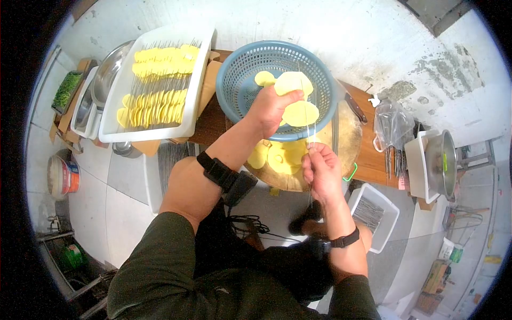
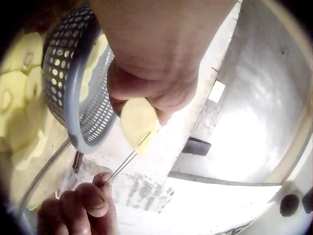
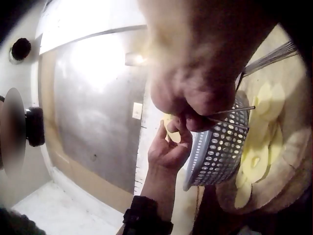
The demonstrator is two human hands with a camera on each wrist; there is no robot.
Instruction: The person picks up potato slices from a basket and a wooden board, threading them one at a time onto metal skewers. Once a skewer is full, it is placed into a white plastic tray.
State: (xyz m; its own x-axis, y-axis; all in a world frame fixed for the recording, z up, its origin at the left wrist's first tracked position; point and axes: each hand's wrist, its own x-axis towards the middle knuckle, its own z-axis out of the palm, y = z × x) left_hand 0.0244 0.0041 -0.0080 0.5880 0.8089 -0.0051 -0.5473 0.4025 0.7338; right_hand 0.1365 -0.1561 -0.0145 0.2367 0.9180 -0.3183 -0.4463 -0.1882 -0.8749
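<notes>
My left hand (image 1: 266,109) holds thin yellow slices, which look like potato, over the blue-grey colander (image 1: 223,88). Its thumb lies against the upper slice (image 1: 294,84); another slice (image 1: 300,113) sits just below. Two thin metal skewers (image 1: 308,132) run side by side through these slices. Below the colander's rim, my right hand (image 1: 322,169) pinches the skewers between thumb and fingers. In the left wrist view, the skewers enter a slice (image 2: 139,122) beneath the left hand. More slices (image 1: 280,159) lie on the round wooden board (image 1: 349,141) under the right hand.
A white tray (image 1: 109,133) of skewered slices stands left of the colander. A knife (image 1: 356,108) and a plastic bag (image 1: 393,125) with skewers lie to the right. Lower right, a white bin (image 1: 392,226) holds more skewers. The wall rises behind the colander.
</notes>
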